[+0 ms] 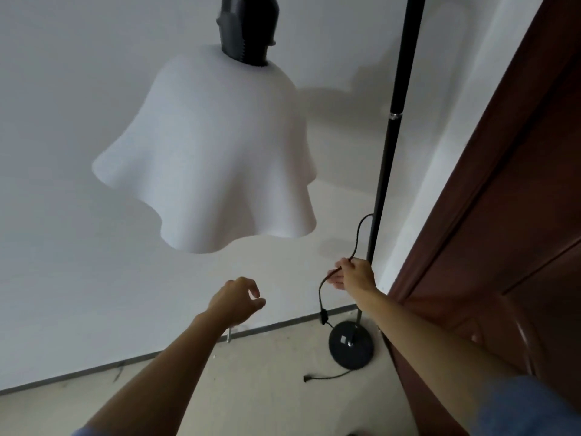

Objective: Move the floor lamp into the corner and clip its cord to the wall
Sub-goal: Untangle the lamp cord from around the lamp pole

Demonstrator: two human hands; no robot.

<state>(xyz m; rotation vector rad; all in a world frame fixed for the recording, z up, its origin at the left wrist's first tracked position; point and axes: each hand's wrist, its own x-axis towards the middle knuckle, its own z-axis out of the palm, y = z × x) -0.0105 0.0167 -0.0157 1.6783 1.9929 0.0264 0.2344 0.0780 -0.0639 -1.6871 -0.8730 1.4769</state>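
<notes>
The floor lamp stands close to the white wall beside a brown door. Its black pole rises from a round black base on the floor. A wavy white shade hangs in front of me from a black socket. The black cord loops out from the pole, passes through my right hand, then drops past an inline switch to the base. The plug end lies on the floor. My left hand hovers near the wall, fingers loosely curled, holding nothing.
A dark brown wooden door fills the right side, right next to the lamp base. A grey skirting strip runs along the foot of the white wall. The floor is pale and dusty.
</notes>
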